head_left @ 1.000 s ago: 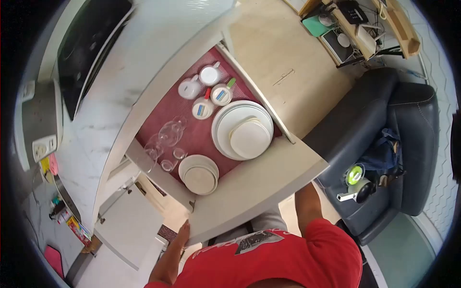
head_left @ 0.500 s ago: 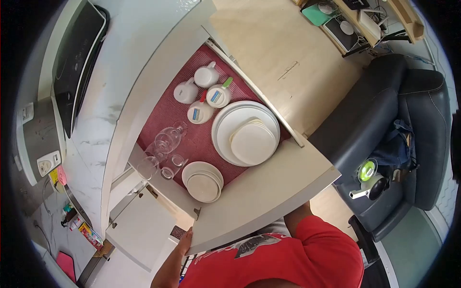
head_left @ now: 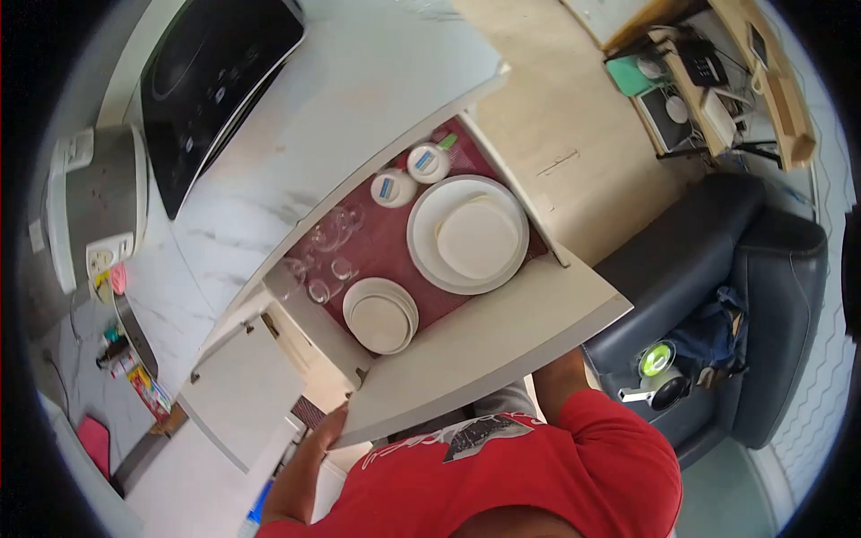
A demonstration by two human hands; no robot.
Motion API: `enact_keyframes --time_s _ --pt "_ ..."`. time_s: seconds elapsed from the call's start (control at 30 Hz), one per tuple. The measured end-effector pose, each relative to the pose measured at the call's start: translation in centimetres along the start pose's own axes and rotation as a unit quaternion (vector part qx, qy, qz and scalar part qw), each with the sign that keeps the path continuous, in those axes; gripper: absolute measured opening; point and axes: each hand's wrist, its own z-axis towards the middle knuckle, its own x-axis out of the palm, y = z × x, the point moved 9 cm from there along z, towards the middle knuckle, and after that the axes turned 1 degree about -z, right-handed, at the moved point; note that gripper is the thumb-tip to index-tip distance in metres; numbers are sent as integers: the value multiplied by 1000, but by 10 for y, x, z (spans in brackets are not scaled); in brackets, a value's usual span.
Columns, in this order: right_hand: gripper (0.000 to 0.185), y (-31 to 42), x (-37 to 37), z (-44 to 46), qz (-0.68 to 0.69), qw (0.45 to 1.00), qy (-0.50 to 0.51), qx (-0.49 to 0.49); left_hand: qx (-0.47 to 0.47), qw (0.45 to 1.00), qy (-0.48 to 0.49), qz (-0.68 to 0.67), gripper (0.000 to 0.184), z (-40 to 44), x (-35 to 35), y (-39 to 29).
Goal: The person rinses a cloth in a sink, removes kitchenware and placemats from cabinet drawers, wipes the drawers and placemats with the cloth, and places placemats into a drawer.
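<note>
My left hand (head_left: 334, 423) is at the left end of the white drawer front (head_left: 484, 341), gripping its edge, with the fingers partly hidden. My right forearm passes under the drawer front's right part, and that hand is hidden. Inside the partly open drawer, on a red liner (head_left: 381, 242), are a stack of large white plates (head_left: 421, 229) with smaller dishes (head_left: 477, 238) on top, a stack of bowls (head_left: 380, 323), clear glasses (head_left: 330, 231) and two upside-down labelled mugs (head_left: 393, 188).
A marble-look counter (head_left: 377, 72) overhangs the drawer's back, with a black cooktop (head_left: 215, 85) on it. Below left, a cabinet door (head_left: 242, 386) stands open. On the right, a dark sofa (head_left: 682, 242) holds a pan (head_left: 665, 389), a green-and-clear lid (head_left: 657, 359) and a blue bag (head_left: 713, 332).
The drawer has slid further in under the counter. Two plain white mugs at its back are now out of sight. My left hand has stayed at the drawer front, and the camera view has shifted.
</note>
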Motion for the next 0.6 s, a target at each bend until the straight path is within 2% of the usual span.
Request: enact_keyframes --time_s 0.1,0.13,0.2,0.33,0.4,0.43,0.5,0.57,0.6 --pt "50 15 6 5 -32 999 13 -9 -55 998 10 -13 45 -26 -2 -38" --pt "50 16 7 6 -39 999 18 -11 -57 998 9 -28 45 -9 3 -2" --pt "50 28 10 4 -49 998 28 -19 13 999 -3 -39 46 44 12 75" --pt "50 53 12 2 -73 994 56 -52 20 997 -4 -72 47 21 3 29" --pt "50 81 17 -4 -86 988 84 -94 -20 997 -24 66 47 14 -4 20" --pt "50 100 16 -10 -92 983 105 -123 -17 998 -15 60 47 15 1 19" --pt "50 148 23 -31 -101 966 158 -178 -19 996 -78 45 51 15 -10 18" --pt "49 198 41 -76 -161 965 139 -151 -7 984 -5 178 53 17 -6 5" --pt "48 227 53 -110 -210 964 109 -120 -24 989 -16 146 54 31 -8 17"
